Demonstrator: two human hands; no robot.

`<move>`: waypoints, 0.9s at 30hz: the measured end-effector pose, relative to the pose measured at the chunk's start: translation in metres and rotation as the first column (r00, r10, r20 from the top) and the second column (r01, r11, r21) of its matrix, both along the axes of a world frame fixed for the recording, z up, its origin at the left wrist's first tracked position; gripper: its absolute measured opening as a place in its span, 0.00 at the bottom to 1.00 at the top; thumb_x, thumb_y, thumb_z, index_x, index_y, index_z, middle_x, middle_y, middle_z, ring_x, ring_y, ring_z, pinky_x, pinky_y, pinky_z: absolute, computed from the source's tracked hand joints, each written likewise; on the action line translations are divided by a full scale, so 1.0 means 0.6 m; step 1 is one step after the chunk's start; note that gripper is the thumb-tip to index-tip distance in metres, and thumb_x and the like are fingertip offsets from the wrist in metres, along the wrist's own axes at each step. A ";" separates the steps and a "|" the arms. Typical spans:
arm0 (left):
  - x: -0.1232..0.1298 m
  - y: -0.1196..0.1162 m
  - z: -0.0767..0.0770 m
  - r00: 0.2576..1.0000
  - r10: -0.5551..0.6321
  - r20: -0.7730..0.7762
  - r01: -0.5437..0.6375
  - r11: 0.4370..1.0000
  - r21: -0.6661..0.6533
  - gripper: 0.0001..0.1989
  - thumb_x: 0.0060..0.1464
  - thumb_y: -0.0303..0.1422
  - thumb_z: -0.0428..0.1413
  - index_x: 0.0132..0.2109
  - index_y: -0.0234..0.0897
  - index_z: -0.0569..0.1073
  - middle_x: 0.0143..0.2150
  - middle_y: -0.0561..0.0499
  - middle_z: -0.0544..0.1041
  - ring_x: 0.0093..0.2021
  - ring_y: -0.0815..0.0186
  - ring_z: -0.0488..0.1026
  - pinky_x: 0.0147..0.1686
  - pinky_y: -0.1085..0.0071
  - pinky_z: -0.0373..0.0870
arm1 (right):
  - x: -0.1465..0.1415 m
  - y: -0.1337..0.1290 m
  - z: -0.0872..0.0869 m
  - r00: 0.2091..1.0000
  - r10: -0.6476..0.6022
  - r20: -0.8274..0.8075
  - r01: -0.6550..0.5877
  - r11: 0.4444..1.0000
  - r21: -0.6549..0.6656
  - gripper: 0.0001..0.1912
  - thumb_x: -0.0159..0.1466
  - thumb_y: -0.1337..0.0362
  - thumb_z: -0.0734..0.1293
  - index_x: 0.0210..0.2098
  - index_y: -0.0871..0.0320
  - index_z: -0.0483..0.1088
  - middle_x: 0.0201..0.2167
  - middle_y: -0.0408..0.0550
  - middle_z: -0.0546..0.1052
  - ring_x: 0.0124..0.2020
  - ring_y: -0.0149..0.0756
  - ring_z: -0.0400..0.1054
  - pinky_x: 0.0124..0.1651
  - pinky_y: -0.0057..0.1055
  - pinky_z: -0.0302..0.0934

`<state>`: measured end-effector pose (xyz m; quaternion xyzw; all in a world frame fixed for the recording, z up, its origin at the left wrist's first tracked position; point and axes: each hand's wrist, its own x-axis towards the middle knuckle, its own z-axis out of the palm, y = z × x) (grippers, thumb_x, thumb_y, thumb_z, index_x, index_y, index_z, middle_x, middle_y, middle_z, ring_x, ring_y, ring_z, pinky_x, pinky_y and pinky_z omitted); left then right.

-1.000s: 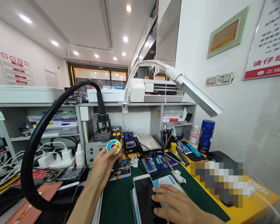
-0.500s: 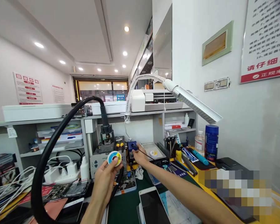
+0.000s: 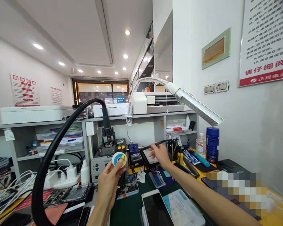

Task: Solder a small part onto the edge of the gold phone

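Observation:
A round spool with a blue, yellow and white label (image 3: pixel 119 159) is pinched between the thumb and fingers of my left hand (image 3: pixel 110 177). My right hand (image 3: pixel 160 154) reaches over a flat pale-topped device (image 3: pixel 148 157), its fingers by a black cable (image 3: pixel 155 144) that runs toward the pen holder. Whether those fingers grip the cable is hard to tell. Left of that hand stands a small blue station (image 3: pixel 133 149) with a display. Below lies a phone with a dark screen (image 3: pixel 157 207).
A thick black hose (image 3: pixel 47 153) arches over the left side. A white lamp (image 3: pixel 198 106) hangs above the right. Tools, a blue can (image 3: pixel 212 144) and a clear bottle (image 3: pixel 201 142) stand at the right; an opened device (image 3: pixel 129 185) lies near my left hand.
My right hand has moved right, away from the blue station, and the black cable now stretches toward the pen holder. My left hand still holds the spool, slightly further right.

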<state>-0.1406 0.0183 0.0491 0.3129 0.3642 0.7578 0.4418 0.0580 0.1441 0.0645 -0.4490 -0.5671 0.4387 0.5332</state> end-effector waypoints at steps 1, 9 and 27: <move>0.002 -0.001 0.002 1.000 -0.006 0.004 0.006 1.000 0.001 0.10 0.55 0.29 0.67 0.45 0.34 0.82 0.44 0.45 0.82 0.39 0.64 0.80 0.38 0.73 0.82 | 0.019 -0.012 -0.001 0.999 0.016 -0.051 -0.017 0.999 -0.030 0.17 0.71 0.59 0.68 0.56 0.59 0.70 0.53 0.53 0.75 0.47 0.43 0.74 0.48 0.45 0.72; 0.017 -0.020 0.021 0.997 -0.079 0.000 0.079 0.997 -0.023 0.10 0.56 0.26 0.65 0.46 0.33 0.81 0.44 0.45 0.83 0.40 0.62 0.82 0.40 0.69 0.84 | 0.117 -0.092 -0.030 0.907 0.133 -0.400 -0.222 0.958 -0.184 0.08 0.71 0.63 0.66 0.40 0.62 0.72 0.30 0.44 0.76 0.23 0.28 0.69 0.26 0.26 0.66; 0.045 -0.041 0.028 0.985 -0.143 -0.100 0.132 0.985 -0.110 0.11 0.46 0.34 0.72 0.38 0.36 0.84 0.42 0.49 0.82 0.36 0.61 0.81 0.33 0.72 0.84 | 0.148 -0.151 -0.042 0.776 0.284 -0.563 -0.441 0.883 -0.162 0.03 0.57 0.67 0.72 0.33 0.59 0.79 0.20 0.45 0.78 0.19 0.33 0.73 0.23 0.25 0.63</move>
